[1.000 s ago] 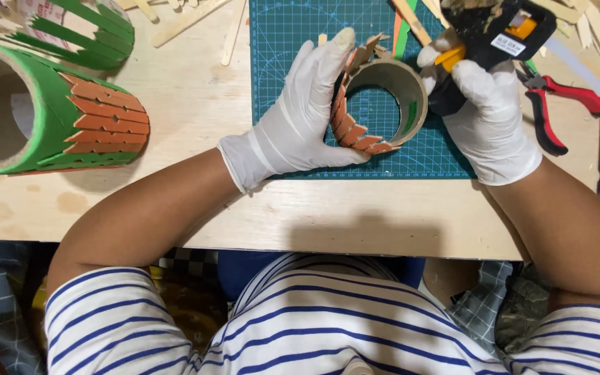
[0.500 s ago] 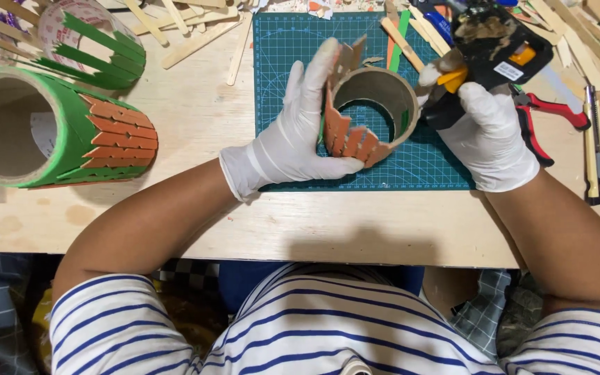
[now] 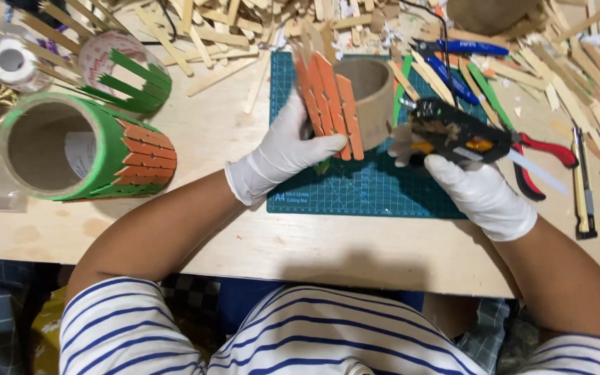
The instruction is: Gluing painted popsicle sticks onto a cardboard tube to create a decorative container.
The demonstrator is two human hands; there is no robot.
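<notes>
Head view: left hand [image 3: 282, 154] grips stick-clad cardboard ring [image 3: 355, 104]; right hand [image 3: 484, 198] clutches glue gun [image 3: 456, 132].

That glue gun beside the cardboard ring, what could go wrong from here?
The glue gun in the right hand points toward the left hand, which holds the cardboard ring by its orange sticks; hot glue might reach the thin glove. The sticks could slip out of line if pressed. Loose sticks crowd the cutting mat.
</notes>
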